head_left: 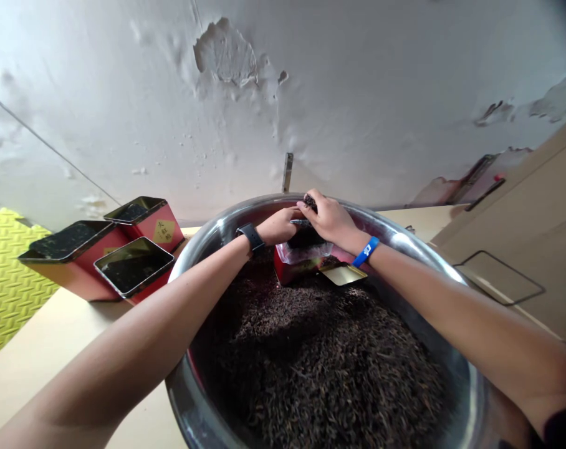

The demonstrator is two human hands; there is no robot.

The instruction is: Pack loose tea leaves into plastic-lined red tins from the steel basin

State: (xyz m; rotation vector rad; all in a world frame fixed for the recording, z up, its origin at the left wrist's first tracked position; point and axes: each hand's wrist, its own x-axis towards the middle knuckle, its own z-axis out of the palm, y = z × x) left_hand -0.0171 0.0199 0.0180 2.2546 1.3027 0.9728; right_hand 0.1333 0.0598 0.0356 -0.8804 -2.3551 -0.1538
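Observation:
A big steel basin (pixel 472 380) holds a wide heap of dark, loose tea leaves (pixel 339 368). Toward its far side stands a red tin (pixel 287 269) with a clear plastic liner (pixel 302 252) at its mouth and dark leaves inside. Over this mouth my right hand (pixel 334 219) curls around a small clump of tea leaves (pixel 310 202). My left hand (pixel 279 227) meets it from the left with fingers bent at the tin's opening; what they grip is hidden. A gold-coloured lid (pixel 343 274) lies on the leaves beside the tin.
Left of the basin, three open red tins (pixel 145 218) stand on a pale table (pixel 25 374). Behind rises a wall (pixel 358 93) with peeling paint. A beige panel with a wire loop (pixel 502 277) is at the right. Yellow matting (pixel 12 274) shows at the far left.

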